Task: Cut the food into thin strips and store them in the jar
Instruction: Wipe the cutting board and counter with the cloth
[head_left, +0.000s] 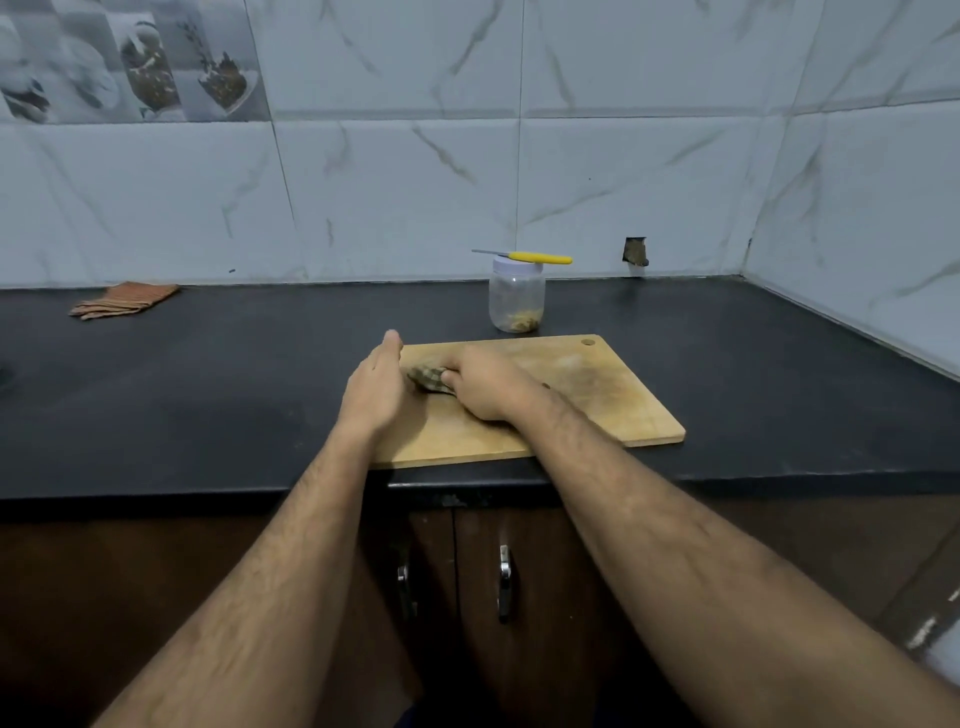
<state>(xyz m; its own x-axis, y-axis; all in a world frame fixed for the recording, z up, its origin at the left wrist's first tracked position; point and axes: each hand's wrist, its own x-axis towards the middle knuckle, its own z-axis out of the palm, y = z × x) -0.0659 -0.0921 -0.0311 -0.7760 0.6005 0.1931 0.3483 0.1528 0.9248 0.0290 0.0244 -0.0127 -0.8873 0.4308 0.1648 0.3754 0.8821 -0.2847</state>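
Observation:
A wooden cutting board lies on the black counter near its front edge. On its left part sits a small brownish lump of food. My right hand curls its fingers over the food's right side. My left hand stands edge-on with straight fingers at the food's left side, over the board's left edge. Behind the board stands a clear plastic jar with a white lid and a few yellowish strips at its bottom. A yellow-handled knife lies flat across the lid.
A folded striped cloth lies at the back left of the black counter. Tiled walls close the back and the right side. Dark cabinet doors with metal handles are below the counter edge.

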